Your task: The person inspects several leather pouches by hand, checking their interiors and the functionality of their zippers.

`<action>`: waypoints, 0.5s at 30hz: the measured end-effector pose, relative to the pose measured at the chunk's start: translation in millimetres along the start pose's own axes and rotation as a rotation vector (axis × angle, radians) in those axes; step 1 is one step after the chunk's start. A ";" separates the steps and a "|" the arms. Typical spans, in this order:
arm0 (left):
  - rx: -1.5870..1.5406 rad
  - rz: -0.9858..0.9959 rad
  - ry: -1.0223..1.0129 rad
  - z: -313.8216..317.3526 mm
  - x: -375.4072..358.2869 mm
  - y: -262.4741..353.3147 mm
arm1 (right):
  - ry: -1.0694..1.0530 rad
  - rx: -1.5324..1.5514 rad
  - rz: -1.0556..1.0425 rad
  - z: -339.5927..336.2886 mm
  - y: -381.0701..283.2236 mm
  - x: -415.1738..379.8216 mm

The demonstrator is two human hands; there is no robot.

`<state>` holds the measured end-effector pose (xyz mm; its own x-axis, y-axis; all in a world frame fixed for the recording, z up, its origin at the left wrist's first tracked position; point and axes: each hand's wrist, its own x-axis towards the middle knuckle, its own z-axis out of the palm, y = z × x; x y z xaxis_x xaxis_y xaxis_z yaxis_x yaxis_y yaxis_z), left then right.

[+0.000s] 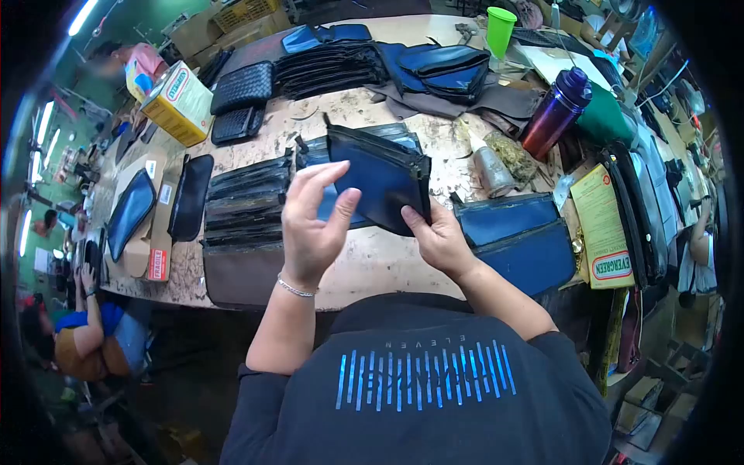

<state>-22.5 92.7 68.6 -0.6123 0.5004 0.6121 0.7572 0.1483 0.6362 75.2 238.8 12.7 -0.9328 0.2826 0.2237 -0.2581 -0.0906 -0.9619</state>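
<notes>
My right hand (pixel 439 236) grips the lower right corner of a dark blue leather piece (pixel 376 180) with black edges, its thumb on the front face. The piece is held up, tilted, above the table. My left hand (pixel 316 217) is raised at the left edge of that piece, thumb and fingers apart, with nothing visible between them. Behind my left hand lies a row of overlapping dark pieces (pixel 244 203). Flat blue pieces (pixel 519 240) rest to the right of my right hand.
A purple-red bottle (pixel 556 112), a green cup (pixel 500 31) and a glue-smeared container (pixel 492 169) stand or lie at the right. A yellow-white tin (pixel 178 105) and black stacks (pixel 329 68) are farther back. Another person (pixel 89 325) sits at the left.
</notes>
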 end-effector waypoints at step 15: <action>-0.020 0.253 -0.140 35.5 36.7 -2.6 | 0.031 -0.307 -0.064 -18.1 -5.3 -7.2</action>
<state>-38.9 141.0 72.8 -0.3658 0.6323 0.6829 0.8764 -0.0130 0.4814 87.9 254.5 13.4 -0.9080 0.3075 0.2846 -0.2232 0.2199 -0.9497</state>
